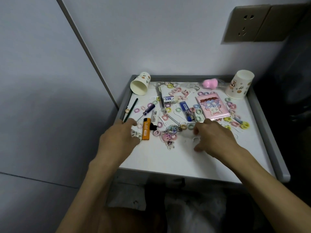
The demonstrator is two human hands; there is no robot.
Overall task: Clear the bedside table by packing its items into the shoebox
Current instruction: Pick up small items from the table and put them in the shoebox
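Note:
The white bedside table (168, 160) with a raised grey rim is strewn with small items. Among them are an orange lighter (146, 129), a green pencil (131, 109), a purple-handled screwdriver (148, 109), a white eraser (170, 99), a blue lead case (185, 110), a pink cartoon packet (212, 106) and acrylic keychains (168, 136). Several pastel rings (244, 126) lie scattered. My left hand (121, 138) curls round a small patterned item (135, 133) beside the lighter. My right hand (214, 137) hovers with curled fingers over a white floss pick (196, 140); whether it pinches the pick is unclear.
A paper cup (140, 84) lies on its side at the back left; another cup (239, 84) stands upside down at the back right. A pink toy in clear wrap (209, 83) sits by the back rim. The wall has a socket (245, 22).

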